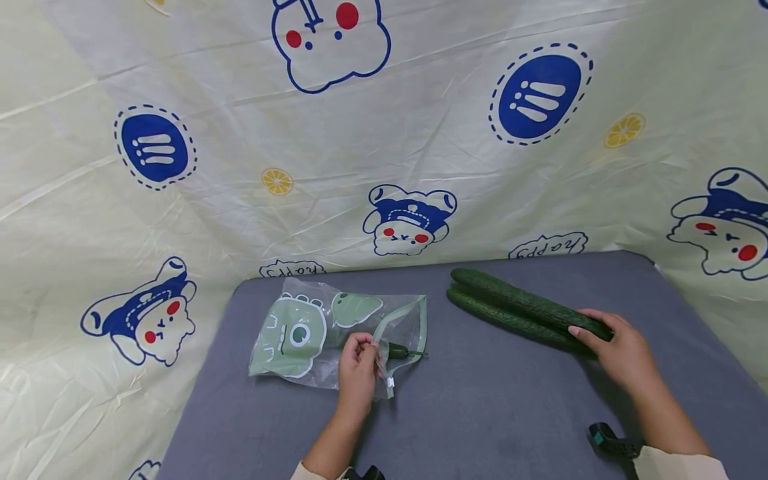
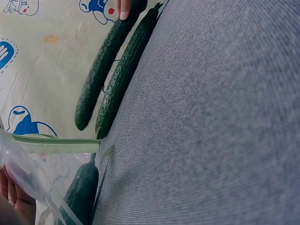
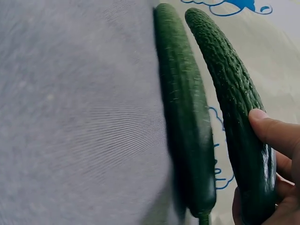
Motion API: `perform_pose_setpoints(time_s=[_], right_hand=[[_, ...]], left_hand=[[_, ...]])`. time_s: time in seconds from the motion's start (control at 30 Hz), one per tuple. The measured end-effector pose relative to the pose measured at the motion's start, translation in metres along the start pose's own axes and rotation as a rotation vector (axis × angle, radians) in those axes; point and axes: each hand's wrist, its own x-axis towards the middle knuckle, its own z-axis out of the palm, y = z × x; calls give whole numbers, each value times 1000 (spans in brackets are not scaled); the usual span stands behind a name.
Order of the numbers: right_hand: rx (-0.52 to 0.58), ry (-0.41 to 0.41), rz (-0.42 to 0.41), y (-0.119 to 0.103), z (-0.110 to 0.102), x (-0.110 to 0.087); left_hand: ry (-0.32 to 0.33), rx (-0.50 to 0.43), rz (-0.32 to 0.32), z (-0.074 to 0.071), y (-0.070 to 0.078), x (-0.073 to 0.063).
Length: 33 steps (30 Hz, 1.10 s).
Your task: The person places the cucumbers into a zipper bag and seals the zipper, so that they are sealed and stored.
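Note:
My right hand (image 1: pixel 624 350) grips one end of a long dark green cucumber (image 1: pixel 528 303), thumb on one side and fingers on the other. In the right wrist view that cucumber (image 3: pixel 229 84) is raised off the table, apart from a second cucumber (image 3: pixel 185 112) lying on the cloth. A clear zip bag (image 1: pixel 300 337) with a green cartoon print lies at the left, its mouth facing right. My left hand (image 1: pixel 358 367) pinches the bag near its green-edged mouth. Inside the bag is another cucumber (image 2: pixel 82 190), its stem end at the opening; the print and hand partly hide it.
A grey cloth (image 1: pixel 480 407) covers the table. Behind it hangs a pale curtain (image 1: pixel 336 140) with cartoon prints, reaching the table's back edge. The bag's white zip slider (image 1: pixel 390 383) sits at the near corner of its mouth.

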Motion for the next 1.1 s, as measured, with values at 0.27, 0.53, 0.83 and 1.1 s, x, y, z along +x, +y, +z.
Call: perform_pose_setpoints(time_s=[0.27,0.53,0.83,1.1], right_hand=[[29,-14,-8,-8,-9,-7],[60,-46,-21,-5,-17,-17],[58,-121,-30,4,-24,-29],[11,-184,-51,2,-19,-33]], left_hand=[[-11,3,6,-1,-1,0],[-19,6,30,-2,-3,1],[-16,-1,22,-2,-1,0],[-20,-3,40,-3,-2,0]])
